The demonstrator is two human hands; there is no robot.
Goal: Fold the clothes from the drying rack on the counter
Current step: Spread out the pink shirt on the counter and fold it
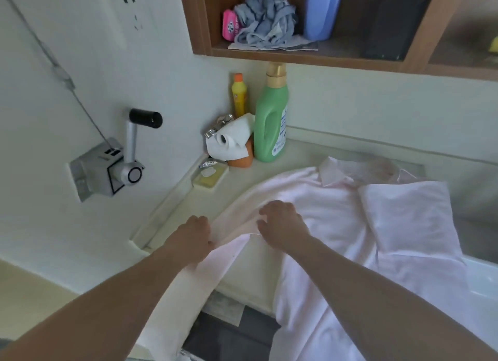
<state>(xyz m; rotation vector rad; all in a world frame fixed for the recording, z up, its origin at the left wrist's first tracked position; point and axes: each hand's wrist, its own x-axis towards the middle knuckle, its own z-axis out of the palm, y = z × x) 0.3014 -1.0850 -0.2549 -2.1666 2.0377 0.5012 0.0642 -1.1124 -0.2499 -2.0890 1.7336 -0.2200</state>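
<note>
A pale pink collared shirt [331, 212] lies spread on the cream counter [299, 156], collar at the far side, its right part folded over the body. Its hem hangs over the counter's near edge. The left sleeve [188, 288] trails off the near-left edge toward the floor. My left hand [192, 235] grips this sleeve near the shoulder, fingers curled round the cloth. My right hand [283, 222] pinches the shirt's left edge beside it, fingers bent into the fabric. The drying rack is out of view.
A green detergent bottle [270, 118], a yellow bottle [239, 96], a toilet roll [229, 142] and a soap dish [210, 176] crowd the counter's far-left corner. A metal crank winch [116, 164] sticks out of the left wall. A wooden shelf [323, 56] hangs overhead.
</note>
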